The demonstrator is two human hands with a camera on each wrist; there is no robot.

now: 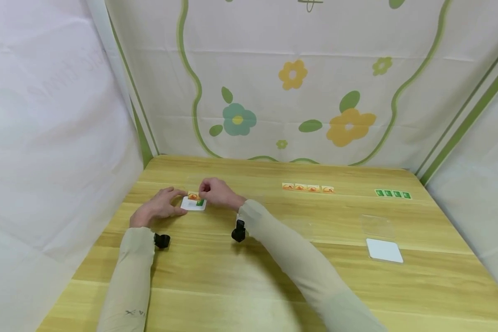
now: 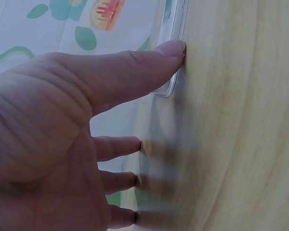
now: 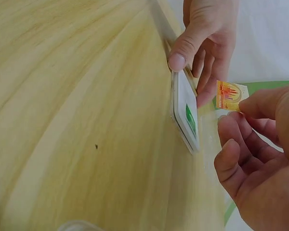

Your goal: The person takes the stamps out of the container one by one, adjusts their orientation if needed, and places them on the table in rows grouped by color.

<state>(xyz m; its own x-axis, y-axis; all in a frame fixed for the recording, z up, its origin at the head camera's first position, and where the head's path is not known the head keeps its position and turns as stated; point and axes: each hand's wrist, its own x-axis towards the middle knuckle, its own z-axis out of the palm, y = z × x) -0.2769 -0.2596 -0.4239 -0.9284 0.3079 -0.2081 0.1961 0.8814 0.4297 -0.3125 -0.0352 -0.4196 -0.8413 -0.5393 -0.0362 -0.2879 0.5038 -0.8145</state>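
Observation:
A small orange and yellow paper piece, like a stamp (image 3: 230, 95), is pinched between the thumb and forefinger of my right hand (image 1: 219, 192). It is held above a flat white square plate with a clear rim (image 1: 193, 206), lying on the table at the left. On that plate's white face sits a small green paper piece (image 3: 190, 119). My left hand (image 1: 161, 204) holds the plate by its left side, with the thumb (image 2: 168, 53) against the near edge and the forefinger at the far edge. Its other fingers touch the table, nearly straight.
Several orange paper pieces (image 1: 307, 187) lie in a row at the back of the table. A row of green ones (image 1: 393, 194) lies further right. Nearer, a second white square plate (image 1: 384, 250) lies beside a clear square sheet (image 1: 377, 226). Printed cloth walls enclose the table.

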